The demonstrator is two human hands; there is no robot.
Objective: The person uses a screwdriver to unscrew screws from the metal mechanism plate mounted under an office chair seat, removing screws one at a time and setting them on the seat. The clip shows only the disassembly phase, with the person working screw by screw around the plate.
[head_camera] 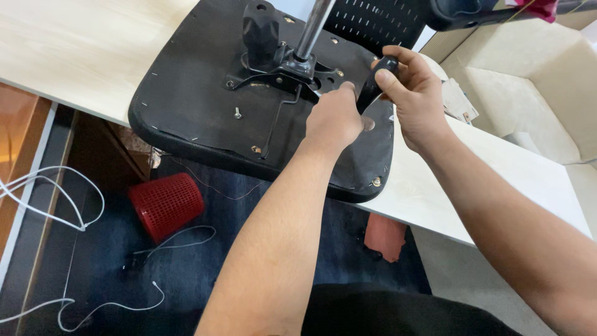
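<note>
An upturned black office chair seat (193, 106) lies on a pale wooden desk (81, 56), its metal mechanism plate (280, 71) and chrome gas post (313, 28) pointing up. My right hand (413, 102) grips the black handle of a screwdriver (375, 84) angled down toward the plate. My left hand (334, 118) is closed around the tool's shaft near its tip, beside the plate's right edge. The tip itself is hidden behind my left hand. A loose screw (237, 113) stands on the seat underside.
The chair's mesh backrest (373, 22) lies behind the seat. A red mesh basket (166, 204) sits on its side on the dark floor, among white cables (56, 211). An open cardboard box with white foam (528, 93) stands at the right, papers (459, 102) beside it.
</note>
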